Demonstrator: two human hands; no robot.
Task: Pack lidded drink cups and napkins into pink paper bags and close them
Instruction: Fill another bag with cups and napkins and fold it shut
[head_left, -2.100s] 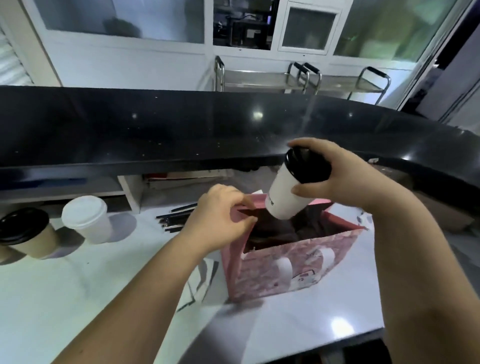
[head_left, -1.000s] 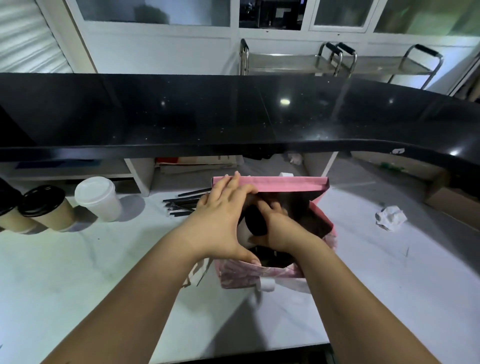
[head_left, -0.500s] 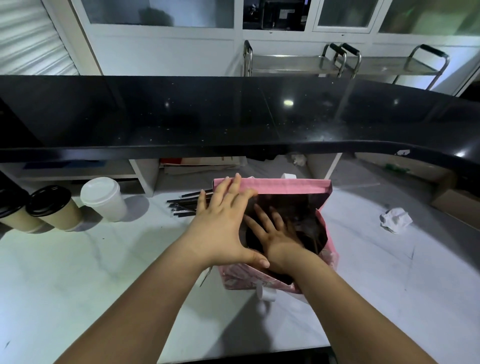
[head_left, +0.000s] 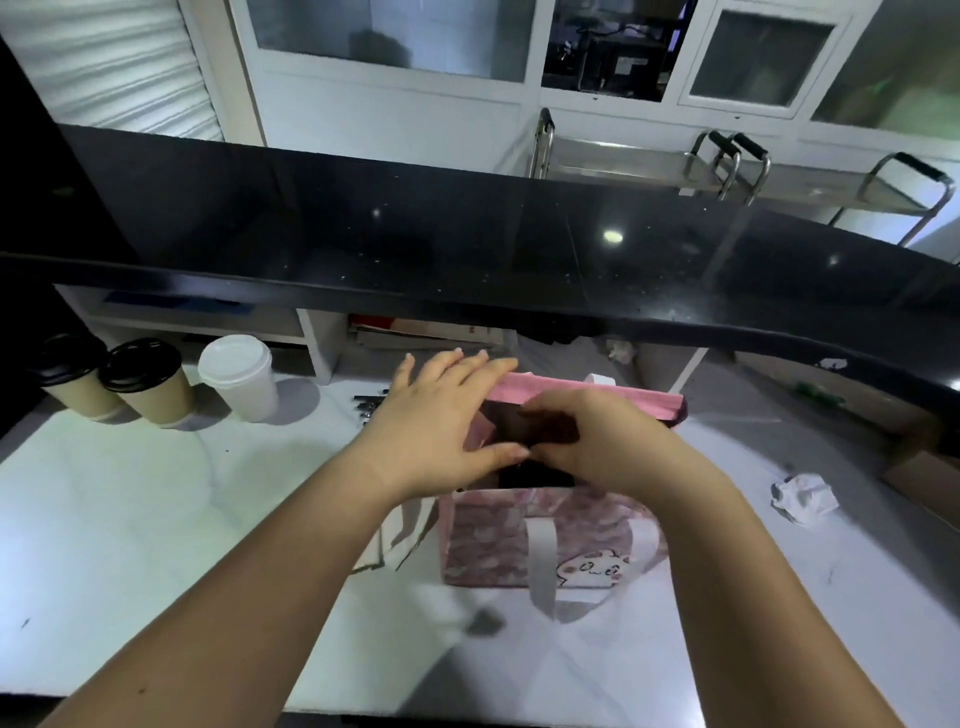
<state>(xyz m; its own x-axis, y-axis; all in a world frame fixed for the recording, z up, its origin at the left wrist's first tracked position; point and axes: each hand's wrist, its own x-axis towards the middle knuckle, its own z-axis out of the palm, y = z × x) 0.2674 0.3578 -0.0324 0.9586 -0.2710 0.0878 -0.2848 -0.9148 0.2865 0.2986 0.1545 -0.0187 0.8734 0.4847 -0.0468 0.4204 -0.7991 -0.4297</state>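
Nothing legible, even on the pink bag (head_left: 488, 545).

The left forearm (head_left: 249, 597) and right forearm (head_left: 753, 597) rise from the lower corners and meet at mid-frame. The left hand (head_left: 441, 421) lies flat with its fingers straight. The right hand (head_left: 602, 441), just beside it, curls its fingers leftward; any grip is hidden.

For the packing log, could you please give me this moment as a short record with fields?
Bag: pink paper bag upright on the white counter, mouth open, white handle hanging down its front.
Left hand: fingers straight, resting on the bag's far left rim.
Right hand: fingers curled at the bag's mouth; whether they hold anything is unclear.
Cups waiting: black-lidded brown cup, second brown cup beside it, white lidded cup, all far left.
Other: black straws behind the bag; crumpled white paper at right.
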